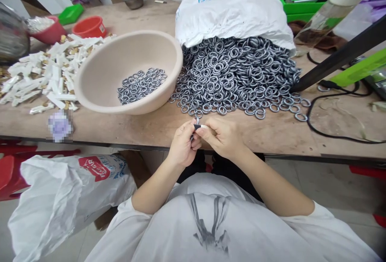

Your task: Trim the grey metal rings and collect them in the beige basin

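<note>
Both of my hands meet at the table's front edge, just below the heap of grey rings [229, 73]. My left hand [181, 144] is closed, with a grey ring [197, 120] showing at its fingertips. Another dark bit shows lower between those fingers, too small to make out. In a pinch, my right hand [224, 136] grips a small piece with a black end [197, 127] and a pale part beside the thumb. That black end touches or nearly touches the left fingertips. Left of the heap, a beige basin [99, 73] holds many similar rings.
A white sack [232, 8] lies behind the heap, its mouth over the rings. White plastic pieces [54, 73] are spread at the left, near a red bowl [89, 26]. At the right stand a black post [340, 56] and a cable [337, 135]. Another sack [69, 197] sits below the table edge.
</note>
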The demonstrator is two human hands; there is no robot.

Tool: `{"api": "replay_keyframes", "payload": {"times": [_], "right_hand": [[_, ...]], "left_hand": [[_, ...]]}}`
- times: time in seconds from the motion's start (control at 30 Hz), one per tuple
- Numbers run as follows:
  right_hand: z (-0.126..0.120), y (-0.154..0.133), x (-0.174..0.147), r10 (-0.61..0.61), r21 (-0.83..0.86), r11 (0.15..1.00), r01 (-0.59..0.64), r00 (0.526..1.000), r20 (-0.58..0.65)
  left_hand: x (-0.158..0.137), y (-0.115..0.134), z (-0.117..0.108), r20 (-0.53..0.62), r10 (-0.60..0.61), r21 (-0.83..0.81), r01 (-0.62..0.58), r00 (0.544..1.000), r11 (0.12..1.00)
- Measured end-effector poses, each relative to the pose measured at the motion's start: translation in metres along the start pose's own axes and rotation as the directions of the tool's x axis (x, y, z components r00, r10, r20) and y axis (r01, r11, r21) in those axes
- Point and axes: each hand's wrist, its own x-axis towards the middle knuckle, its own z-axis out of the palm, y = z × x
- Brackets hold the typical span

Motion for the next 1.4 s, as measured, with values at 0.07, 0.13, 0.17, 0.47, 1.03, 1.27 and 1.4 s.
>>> {"api": "replay_keyframes", "payload": {"times": [0.07, 0.13, 0.17, 0.47, 1.03, 1.27, 1.4], "right_hand": [[0.0, 0.005, 0.004, 0.056, 0.041, 0.998, -0.058, 0.998, 0.03], [-0.002, 0.014, 0.011, 0.174, 0.042, 0.984, -0.175, 0.984, 0.028], [-0.003, 0.019, 0.016, 0.239, 0.017, 0.971, -0.239, 0.971, 0.017], [0.025, 0.01, 0.071, 0.148, -0.553, 0.832, 0.036, 0.947, 0.284], [0.024, -0.015, 0.014, 0.451, 0.74, 0.527, -0.418, 0.876, 0.174], [0.023, -0.008, 0.006, 0.423, 0.778, 0.522, -0.35, 0.898, 0.12], [0.005, 0.004, 0.011, 0.32, 0.7, 0.646, -0.305, 0.941, 0.115]], "left_hand": [[-0.004, 0.001, -0.001, 0.034, -0.009, 0.018, 0.008, 0.999, 1.0], [-0.01, 0.003, 0.0, 0.082, -0.035, 0.058, 0.03, 0.996, 0.998], [-0.013, 0.004, -0.001, 0.105, -0.049, 0.074, 0.041, 0.993, 0.996], [-0.009, 0.026, -0.042, -0.119, 0.072, -0.015, -0.074, 0.99, 0.997], [0.007, -0.006, -0.027, 0.024, 0.403, 0.447, -0.371, 0.915, 0.814], [0.007, -0.005, -0.018, 0.137, 0.315, 0.466, -0.342, 0.939, 0.816], [0.007, -0.004, -0.014, 0.195, 0.105, 0.339, -0.168, 0.975, 0.926]]}}
